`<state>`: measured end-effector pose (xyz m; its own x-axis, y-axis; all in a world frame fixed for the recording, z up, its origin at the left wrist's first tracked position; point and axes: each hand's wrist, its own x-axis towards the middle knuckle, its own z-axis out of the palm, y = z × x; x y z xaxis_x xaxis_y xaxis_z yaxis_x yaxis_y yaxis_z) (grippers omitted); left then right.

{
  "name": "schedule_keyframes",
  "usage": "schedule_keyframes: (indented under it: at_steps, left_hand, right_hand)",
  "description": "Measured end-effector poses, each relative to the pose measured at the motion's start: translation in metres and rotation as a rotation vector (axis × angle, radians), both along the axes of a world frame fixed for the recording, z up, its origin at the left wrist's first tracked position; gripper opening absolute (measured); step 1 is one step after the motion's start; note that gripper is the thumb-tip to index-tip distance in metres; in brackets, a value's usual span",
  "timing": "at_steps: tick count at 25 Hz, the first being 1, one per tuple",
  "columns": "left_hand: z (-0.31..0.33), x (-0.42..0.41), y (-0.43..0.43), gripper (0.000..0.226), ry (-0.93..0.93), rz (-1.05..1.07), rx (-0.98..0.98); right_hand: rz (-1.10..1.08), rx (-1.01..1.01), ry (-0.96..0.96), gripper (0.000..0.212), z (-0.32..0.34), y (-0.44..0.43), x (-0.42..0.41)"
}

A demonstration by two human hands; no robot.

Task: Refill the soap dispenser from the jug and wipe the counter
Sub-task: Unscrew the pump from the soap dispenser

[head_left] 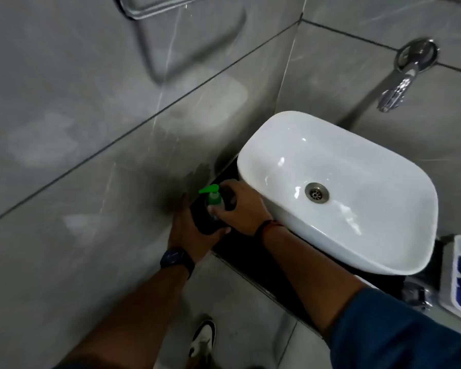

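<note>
We look down at a black tabletop [250, 259] with a white sink [290, 145] on it. The bottle [214, 206] stands on the left end of the tabletop, just beside the sink and close to the grey wall [91, 129]. Its green pump [210, 189] sticks up and points left.

Both hands are on the bottle. The left grip [189, 230] comes from below and curls round the low part, with the thumb lying across the front. The right grip [240, 209] comes from the sink side and curls round the top part, just under the pump. So the bottle sits between the two, and only its pump and neck show. The body looks dark. We cannot tell if that is the bottle or a cloth wrapped round it.

A dark watch [176, 259] is on the left wrist. A thin band [270, 225] is on the right wrist, and a blue sleeve [389, 331] covers that arm higher up.

The sink has a metal drain [316, 192]. A shiny tap [399, 86] sticks out of the wall above it. A metal rail [144, 10] hangs at the top left. At the right edge is a white tub [446, 288] with something blue in it. A shoe [204, 339] stands on the floor below.
</note>
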<state>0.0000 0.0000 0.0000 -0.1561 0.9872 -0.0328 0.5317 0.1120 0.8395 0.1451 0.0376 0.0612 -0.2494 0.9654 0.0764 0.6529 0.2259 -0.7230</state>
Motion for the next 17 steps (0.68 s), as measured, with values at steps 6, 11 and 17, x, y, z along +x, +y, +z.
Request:
schedule_keyframes:
  at_steps: [6, 11, 17]
  left_hand:
    - [-0.026, 0.011, 0.032, 0.065, -0.002, -0.034, -0.072]
    - [-0.014, 0.019, 0.037, 0.057, 0.033, -0.055, -0.038]
    - [0.007, 0.032, 0.043, 0.061, 0.073, -0.018, 0.063]
  right_hand:
    - [-0.085, 0.027, 0.004, 0.03, -0.019, 0.013, -0.02]
    - [-0.161, 0.069, 0.063, 0.036, -0.017, 0.012, -0.009]
    - [-0.245, 0.113, 0.168, 0.031, 0.007, 0.01, -0.004]
